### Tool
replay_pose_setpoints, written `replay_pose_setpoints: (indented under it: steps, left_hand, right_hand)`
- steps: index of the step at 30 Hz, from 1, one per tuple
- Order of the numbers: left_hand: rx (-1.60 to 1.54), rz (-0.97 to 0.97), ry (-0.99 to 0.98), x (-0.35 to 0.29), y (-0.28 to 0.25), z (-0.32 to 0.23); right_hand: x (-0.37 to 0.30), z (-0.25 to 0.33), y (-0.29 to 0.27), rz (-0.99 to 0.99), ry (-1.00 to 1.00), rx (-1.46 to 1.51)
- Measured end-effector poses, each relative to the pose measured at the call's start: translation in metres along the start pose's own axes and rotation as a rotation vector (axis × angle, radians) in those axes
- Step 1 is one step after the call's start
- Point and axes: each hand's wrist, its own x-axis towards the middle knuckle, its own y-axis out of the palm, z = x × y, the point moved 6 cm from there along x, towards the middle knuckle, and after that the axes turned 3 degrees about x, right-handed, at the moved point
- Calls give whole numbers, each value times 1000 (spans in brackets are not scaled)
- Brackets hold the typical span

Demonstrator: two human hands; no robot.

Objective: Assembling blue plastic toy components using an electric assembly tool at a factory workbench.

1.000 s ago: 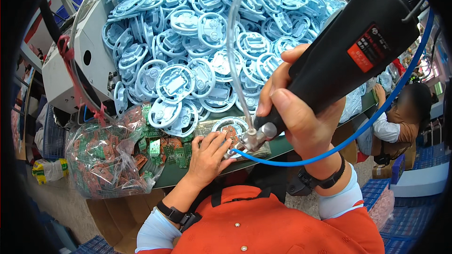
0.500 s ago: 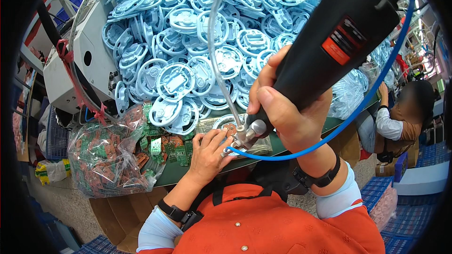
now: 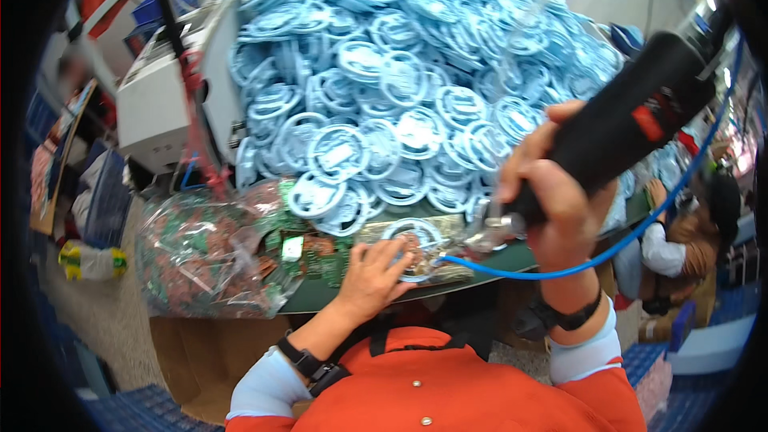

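In my right hand (image 3: 556,200) is a large black power screwdriver (image 3: 620,124), its body slanting up to the right and its metal nose pointing down to the left. A blue hose (image 3: 560,275) joins the tool near that nose. My left hand (image 3: 372,278) rests with fingers stretched over a light-blue plastic ring part (image 3: 422,226) and the small brown circuit board (image 3: 418,250) inside it. This part lies on a flat, yellowish base (image 3: 376,232) at the table's near edge. The nose sits to the right of the board, apart from my fingers; motion blurs it.
A high heap of light-blue ring parts (image 3: 416,72) covers the table behind. Loose green circuit boards (image 3: 324,262) and a clear bag of boards (image 3: 200,256) lie left. A white machine (image 3: 156,116) stands far left. Another person (image 3: 692,232) sits at right.
The screwdriver and my right hand have shifted right, taking the nose off the board. My left hand stays on the part. The view has also shifted, showing more of the heap's far side.
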Motion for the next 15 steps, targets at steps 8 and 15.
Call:
replay_pose_setpoints:
  steps: [8, 15]
  left_hand:
    - [-103, 45, 34, 19, 5, 6]
    - [-105, 56, 18, 17, 9, 6]
  right_hand:
    - [-8, -30, -6, 46, 40, -50]
    - [-12, -39, -8, 5, 47, 78]
